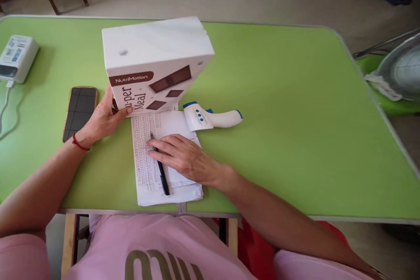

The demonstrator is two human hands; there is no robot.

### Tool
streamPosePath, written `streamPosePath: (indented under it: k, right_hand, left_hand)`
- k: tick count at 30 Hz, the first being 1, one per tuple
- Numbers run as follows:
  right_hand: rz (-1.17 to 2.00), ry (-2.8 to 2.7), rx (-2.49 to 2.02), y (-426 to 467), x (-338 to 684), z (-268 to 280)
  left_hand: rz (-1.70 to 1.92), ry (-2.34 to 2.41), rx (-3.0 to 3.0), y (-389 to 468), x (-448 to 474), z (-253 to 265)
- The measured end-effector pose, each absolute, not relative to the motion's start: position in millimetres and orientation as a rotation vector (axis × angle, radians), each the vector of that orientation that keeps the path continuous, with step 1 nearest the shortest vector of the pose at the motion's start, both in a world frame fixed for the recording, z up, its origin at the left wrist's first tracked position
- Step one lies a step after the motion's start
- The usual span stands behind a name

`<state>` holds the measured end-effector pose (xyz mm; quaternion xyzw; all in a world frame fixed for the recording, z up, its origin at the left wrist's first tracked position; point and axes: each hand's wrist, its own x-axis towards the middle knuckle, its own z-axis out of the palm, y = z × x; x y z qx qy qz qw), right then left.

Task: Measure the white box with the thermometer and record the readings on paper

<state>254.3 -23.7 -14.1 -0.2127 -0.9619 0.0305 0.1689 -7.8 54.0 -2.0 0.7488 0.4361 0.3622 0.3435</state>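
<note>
My left hand (106, 116) grips the lower left edge of a white NutriMotion box (154, 50), its thumb on the printed front. The box stands tilted behind the papers, with brown squares pictured on it. My right hand (180, 155) lies over a stack of handwritten papers (142, 175), fingers stretched out to the left. Its fingertips cross a black pen (163, 178) that rests on the pages. Just beyond this hand, a white and blue infrared thermometer (213, 118) lies partly on the papers' upper right corner.
A phone (80, 111) in an orange-edged case lies left of my left hand. Farther left is a white power bank (18, 59) with a cable plugged in. The green table (295, 118) has a metal rim. Beyond its right edge stands a green container (390, 103).
</note>
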Motion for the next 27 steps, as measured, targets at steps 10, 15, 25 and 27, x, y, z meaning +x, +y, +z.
streamPosePath:
  k: [10, 15, 25, 27]
  right_hand:
    - [0.700, -1.863, -0.940, -22.9, 256.6, -24.5]
    - [1.000, -1.502, -1.121, -22.2, 250.5, -24.7]
    - [0.851, -1.679, -1.340, -24.5, 246.1, -25.0]
    - [0.834, -1.695, -1.349, -24.1, 246.7, -25.6]
  left_hand:
    - [0.967, 1.056, 1.941, 59.4, -8.2, -4.5]
    - [0.912, 1.066, 1.961, 59.0, -10.3, -3.7]
    - [0.808, 1.332, 2.034, 49.1, -3.5, -11.8]
    - [0.758, 1.369, 2.077, 47.9, -3.0, -14.7]
